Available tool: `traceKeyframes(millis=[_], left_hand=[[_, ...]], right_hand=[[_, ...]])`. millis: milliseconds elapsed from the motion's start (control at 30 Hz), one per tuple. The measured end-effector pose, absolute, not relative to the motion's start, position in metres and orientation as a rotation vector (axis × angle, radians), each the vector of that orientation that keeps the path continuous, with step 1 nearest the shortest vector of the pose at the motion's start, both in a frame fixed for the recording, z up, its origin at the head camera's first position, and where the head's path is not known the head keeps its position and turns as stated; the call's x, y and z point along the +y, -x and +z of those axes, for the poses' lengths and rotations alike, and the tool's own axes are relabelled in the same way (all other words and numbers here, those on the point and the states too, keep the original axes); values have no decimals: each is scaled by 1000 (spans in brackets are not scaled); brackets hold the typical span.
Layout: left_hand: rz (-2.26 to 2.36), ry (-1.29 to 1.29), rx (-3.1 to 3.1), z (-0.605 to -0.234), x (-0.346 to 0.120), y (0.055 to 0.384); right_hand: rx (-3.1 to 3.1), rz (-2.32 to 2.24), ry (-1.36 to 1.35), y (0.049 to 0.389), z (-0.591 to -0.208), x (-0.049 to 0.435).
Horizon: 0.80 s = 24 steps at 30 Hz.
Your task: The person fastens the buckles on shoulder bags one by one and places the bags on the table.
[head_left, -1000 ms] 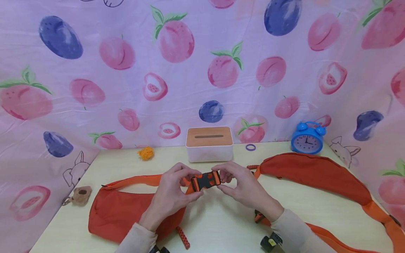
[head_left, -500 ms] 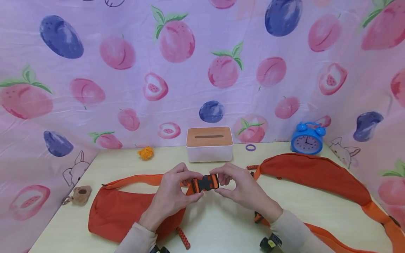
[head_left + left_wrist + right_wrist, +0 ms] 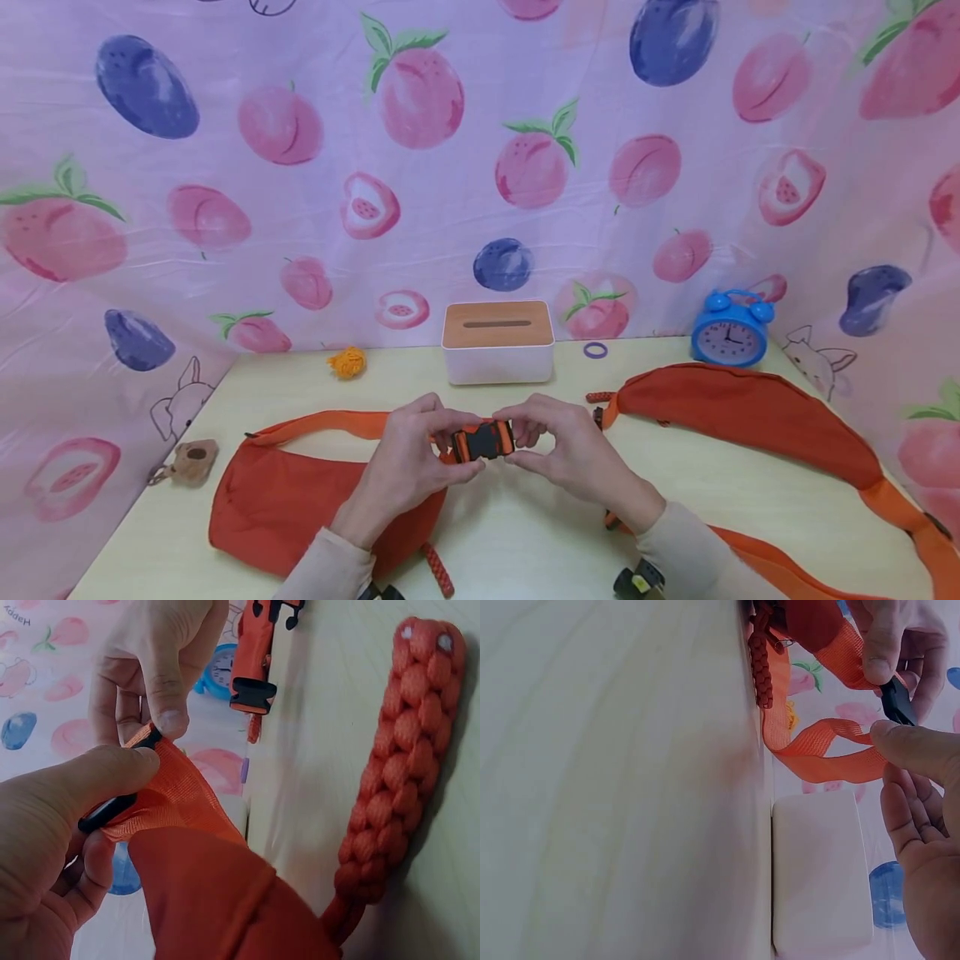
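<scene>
Between my hands is a black side-release buckle [image 3: 483, 440] on orange webbing, its two halves together and held over the table. My left hand [image 3: 405, 454] pinches its left end between thumb and fingers. At the other end, my right hand [image 3: 573, 446] pinches the buckle where the webbing loops through. The strap runs to a red waist bag [image 3: 292, 500] lying under my left forearm. From that bag a braided red zipper pull [image 3: 405, 750] hangs over the tabletop. In the right wrist view, the orange strap [image 3: 825, 754] curves in a loop to the buckle.
A second red waist bag [image 3: 750, 412] lies at the right; one of its black buckle ends [image 3: 253, 694] is unfastened. Along the back stand a tissue box [image 3: 498, 346], a purple ring [image 3: 595, 350], a blue alarm clock [image 3: 729, 329] and an orange yarn bundle [image 3: 347, 362]. A brown plush trinket [image 3: 191, 463] lies left.
My right hand has shifted slightly left toward my left hand, and the buckle looks shorter and more tightly joined. Both hands and the buckle have dipped a little.
</scene>
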<state>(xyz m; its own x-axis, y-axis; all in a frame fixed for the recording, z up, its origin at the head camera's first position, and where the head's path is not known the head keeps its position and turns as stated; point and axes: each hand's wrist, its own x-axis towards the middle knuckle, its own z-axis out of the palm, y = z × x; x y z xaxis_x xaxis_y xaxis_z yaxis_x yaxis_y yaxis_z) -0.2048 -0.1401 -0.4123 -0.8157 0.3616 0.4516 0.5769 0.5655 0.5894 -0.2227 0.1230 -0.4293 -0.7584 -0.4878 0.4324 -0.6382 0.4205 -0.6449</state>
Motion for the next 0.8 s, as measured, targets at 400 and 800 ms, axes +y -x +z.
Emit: traceKeyframes(millis=[400, 800], left_hand=[[-1027, 813, -2551, -415, -138, 204], [-979, 813, -2572, -411, -138, 205]], right_hand=[[-2527, 1307, -979, 221, -430, 121], [-2524, 1259, -996, 222, -432, 119]])
